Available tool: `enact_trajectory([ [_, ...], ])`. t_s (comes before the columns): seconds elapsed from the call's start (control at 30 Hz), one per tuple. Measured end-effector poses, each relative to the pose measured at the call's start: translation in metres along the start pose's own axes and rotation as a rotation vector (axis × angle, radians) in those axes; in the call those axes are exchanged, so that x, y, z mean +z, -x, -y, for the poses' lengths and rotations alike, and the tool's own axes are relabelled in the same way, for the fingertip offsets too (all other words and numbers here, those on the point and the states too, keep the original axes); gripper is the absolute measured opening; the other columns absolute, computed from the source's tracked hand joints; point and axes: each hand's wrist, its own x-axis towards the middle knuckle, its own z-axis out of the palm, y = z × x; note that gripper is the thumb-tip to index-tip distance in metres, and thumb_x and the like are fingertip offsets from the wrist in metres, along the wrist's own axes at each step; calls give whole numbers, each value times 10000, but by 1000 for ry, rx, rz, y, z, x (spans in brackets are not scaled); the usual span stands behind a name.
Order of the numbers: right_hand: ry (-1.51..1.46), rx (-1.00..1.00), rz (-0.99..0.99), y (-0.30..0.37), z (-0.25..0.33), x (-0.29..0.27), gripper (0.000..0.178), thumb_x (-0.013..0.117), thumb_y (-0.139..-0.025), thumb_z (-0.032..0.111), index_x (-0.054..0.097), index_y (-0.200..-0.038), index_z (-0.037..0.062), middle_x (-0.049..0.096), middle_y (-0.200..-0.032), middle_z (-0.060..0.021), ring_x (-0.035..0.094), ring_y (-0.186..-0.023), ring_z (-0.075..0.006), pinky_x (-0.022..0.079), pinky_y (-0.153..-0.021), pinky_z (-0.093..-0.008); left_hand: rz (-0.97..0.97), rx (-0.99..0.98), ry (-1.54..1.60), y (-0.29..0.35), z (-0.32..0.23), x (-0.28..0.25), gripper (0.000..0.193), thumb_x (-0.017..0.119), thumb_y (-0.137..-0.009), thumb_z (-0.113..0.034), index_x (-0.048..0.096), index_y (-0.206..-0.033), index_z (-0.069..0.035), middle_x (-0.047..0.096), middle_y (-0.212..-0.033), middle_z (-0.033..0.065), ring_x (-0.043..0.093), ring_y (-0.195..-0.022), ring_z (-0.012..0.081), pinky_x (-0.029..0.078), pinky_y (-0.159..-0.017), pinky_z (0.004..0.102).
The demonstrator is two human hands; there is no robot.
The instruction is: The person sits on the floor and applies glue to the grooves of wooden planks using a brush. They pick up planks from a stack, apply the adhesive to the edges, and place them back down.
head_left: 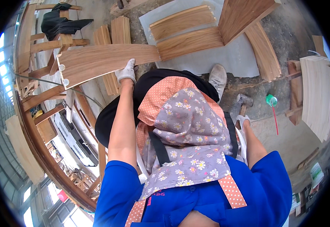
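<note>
My left hand (pixel 127 72), in a white glove, grips the near edge of a long brown wooden board (pixel 104 60). The board's right end meets another wooden panel (pixel 190 42), and pale round cut-outs show at its left end. A tall board (pixel 242 17) stands up at that panel's far end, forming a corner. At my right side, my right hand (pixel 243 120), also gloved, is closed around the wooden handle of a grey-headed mallet (pixel 245 100). Part of that hand is hidden by my apron.
A grey sheet (pixel 244 62) lies under the panels, with a loose panel (pixel 182 22) behind. Board stacks lie at left (pixel 120 30) and right (pixel 263 51). A green bottle with a red tube (pixel 271 100) and stacked pale boards (pixel 316 94) are at right. Wooden framing (pixel 40 142) borders the left.
</note>
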Motion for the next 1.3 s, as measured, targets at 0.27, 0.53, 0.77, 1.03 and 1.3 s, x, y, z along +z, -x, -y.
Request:
enact_trajectory([
  [0.27,-217,96,112,33,26,-18,176,617,-688,154,538,-829,83,462,-593,-27,457,-484,-149,362,-450,-303,7,-8,-27,10,-9,11,289,679,-736,-39,541,-988,-3,608,-853,110,612,-658,187,544,-493,295],
  [0.53,-286,119,92,33,33,-14,145,609,-721,199,519,-816,136,413,-545,8,406,-423,-132,312,-398,-293,-28,30,34,9,-1,13,287,689,-728,-53,559,-976,10,625,-839,111,621,-664,188,536,-493,292],
  [0.77,-157,109,88,36,45,-17,129,603,-726,203,510,-774,127,442,-559,-1,422,-428,-133,320,-400,-294,20,154,-212,-20,33,-1,443,714,-715,-55,479,-1085,10,587,-984,133,625,-770,228,576,-553,328],
  [1.03,-177,139,119,37,49,-20,164,585,-711,196,490,-777,81,471,-607,-59,476,-482,-197,393,-436,-358,-11,204,-170,-22,38,1,423,706,-720,-43,484,-1075,10,595,-958,130,627,-736,227,578,-539,320],
  [1.3,-190,127,133,44,51,-21,162,579,-714,193,492,-785,77,472,-610,-61,477,-481,-198,393,-434,-362,7,129,-117,-10,19,10,411,704,-719,-33,486,-1064,11,597,-948,130,627,-723,218,575,-520,322],
])
